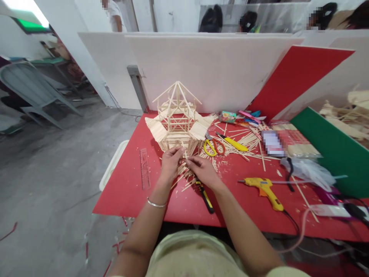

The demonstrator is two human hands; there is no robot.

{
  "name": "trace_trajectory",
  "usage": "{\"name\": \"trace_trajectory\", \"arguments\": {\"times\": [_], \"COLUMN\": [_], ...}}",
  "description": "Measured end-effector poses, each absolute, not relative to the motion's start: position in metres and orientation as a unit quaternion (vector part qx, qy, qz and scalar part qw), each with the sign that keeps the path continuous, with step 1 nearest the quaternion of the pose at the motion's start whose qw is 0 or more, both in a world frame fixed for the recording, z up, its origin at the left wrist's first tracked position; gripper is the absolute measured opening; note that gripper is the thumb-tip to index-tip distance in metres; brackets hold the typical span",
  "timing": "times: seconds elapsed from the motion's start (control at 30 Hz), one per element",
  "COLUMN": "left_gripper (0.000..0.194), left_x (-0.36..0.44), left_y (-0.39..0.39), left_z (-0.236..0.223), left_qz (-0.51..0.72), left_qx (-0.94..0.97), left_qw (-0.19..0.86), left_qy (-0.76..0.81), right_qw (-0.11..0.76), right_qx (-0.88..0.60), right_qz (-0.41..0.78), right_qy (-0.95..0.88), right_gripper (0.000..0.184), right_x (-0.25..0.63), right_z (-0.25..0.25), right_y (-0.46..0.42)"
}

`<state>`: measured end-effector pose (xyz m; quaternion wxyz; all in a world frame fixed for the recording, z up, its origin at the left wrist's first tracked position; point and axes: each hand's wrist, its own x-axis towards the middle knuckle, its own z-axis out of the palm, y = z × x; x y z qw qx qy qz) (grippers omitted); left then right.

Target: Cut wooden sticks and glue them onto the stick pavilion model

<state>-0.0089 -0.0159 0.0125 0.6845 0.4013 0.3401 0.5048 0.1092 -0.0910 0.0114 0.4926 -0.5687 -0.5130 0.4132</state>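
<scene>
Close together in front of a wooden stick model [178, 125], my left hand [172, 161] and my right hand [203, 172] both have their fingers pinched. Between their fingertips is a small wooden stick [185, 153], partly covered by the fingers. The model has an open frame of sticks with a pointed top and slanted roof panels lower down. Loose sticks [188, 184] lie below my hands. A black and yellow cutter [205, 197] rests by my right wrist, and a clear ruler [145, 169] lies left of my left hand.
Scissors [213, 147] and a yellow utility knife [235, 144] lie among scattered sticks right of the model. A yellow glue gun [263, 188] with a cord is further right, near a plastic bag [309, 172]. White boards [207, 69] stand behind the red table [123, 192].
</scene>
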Motion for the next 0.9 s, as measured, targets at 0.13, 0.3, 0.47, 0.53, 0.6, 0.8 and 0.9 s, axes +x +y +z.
{"name": "trace_trajectory", "arguments": {"times": [0.13, 0.3, 0.47, 0.53, 0.6, 0.8, 0.9], "left_gripper": [0.028, 0.027, 0.028, 0.027, 0.025, 0.022, 0.019], "left_x": [-0.007, -0.007, -0.007, -0.007, -0.007, -0.017, -0.03], "left_y": [-0.012, -0.009, -0.009, -0.01, -0.012, -0.018, -0.023], "left_z": [0.01, 0.009, 0.007, 0.008, 0.011, 0.023, 0.018], "left_qz": [0.507, 0.504, 0.503, 0.5, 0.498, 0.506, 0.494], "left_qx": [0.4, 0.403, 0.392, 0.393, 0.394, 0.397, 0.418], "left_qw": [0.68, 0.676, 0.687, 0.691, 0.693, 0.687, 0.679], "left_qy": [0.347, 0.356, 0.348, 0.343, 0.341, 0.337, 0.347], "right_qw": [0.486, 0.494, 0.51, 0.518, 0.527, 0.572, 0.599], "right_qx": [-0.557, -0.543, -0.538, -0.537, -0.537, -0.549, -0.557], "right_qz": [0.489, 0.533, 0.533, 0.529, 0.522, 0.476, 0.448], "right_qy": [-0.463, -0.419, -0.407, -0.404, -0.403, -0.381, -0.361], "right_gripper": [0.036, 0.038, 0.04, 0.041, 0.041, 0.042, 0.042], "right_x": [0.111, 0.11, 0.105, 0.103, 0.102, 0.106, 0.108], "right_z": [0.009, 0.005, 0.005, 0.005, 0.004, 0.0, 0.005], "right_y": [-0.095, -0.096, -0.093, -0.092, -0.091, -0.089, -0.087]}}
